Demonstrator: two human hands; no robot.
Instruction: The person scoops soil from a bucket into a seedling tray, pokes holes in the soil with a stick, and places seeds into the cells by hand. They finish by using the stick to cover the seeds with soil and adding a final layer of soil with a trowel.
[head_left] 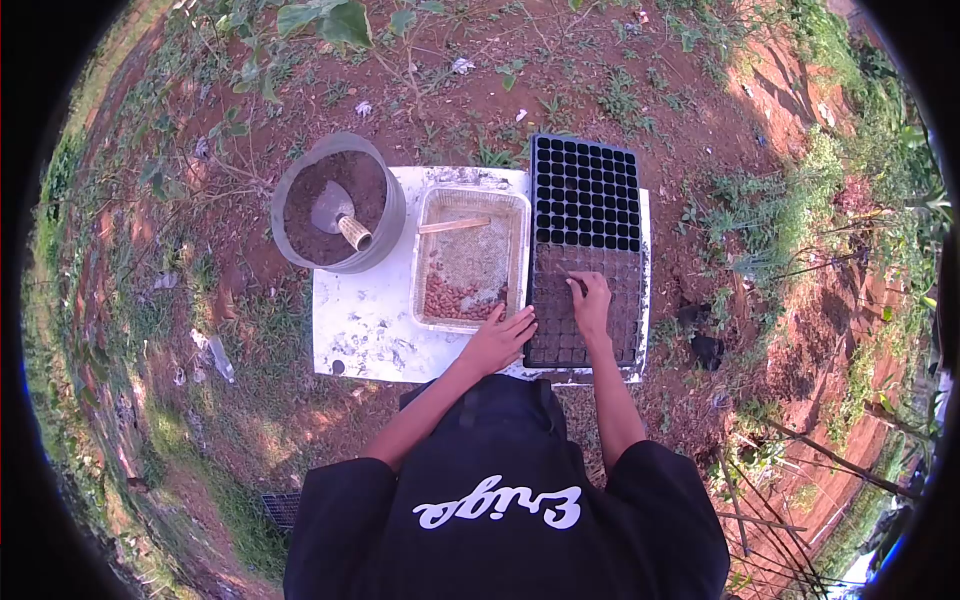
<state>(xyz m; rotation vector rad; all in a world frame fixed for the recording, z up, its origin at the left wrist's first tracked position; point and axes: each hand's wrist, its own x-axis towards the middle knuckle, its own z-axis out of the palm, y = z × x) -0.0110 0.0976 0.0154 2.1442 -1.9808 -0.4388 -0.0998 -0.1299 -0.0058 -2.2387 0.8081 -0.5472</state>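
- Left hand [497, 340] is resting flat, fingers spread and empty, beside clear tub [470, 258].
- Right hand [590, 300] is pressing seed tray [586, 250] soil; fingers' grip apparently empty, unclear.

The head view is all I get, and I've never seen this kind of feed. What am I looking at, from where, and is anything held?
One camera on the person's head looks straight down, through a fisheye lens. No machine: two bare hands. On the white board over red soil lie a clear plastic tub of sand and reddish seeds, and a black plastic seedling tray, its near half filled with soil. Beside the board stands a grey bucket of soil with a trowel. The left hand rests at the tub's near corner; the right hand presses fingertips into the tray. Whether it holds a seed is too small to tell.
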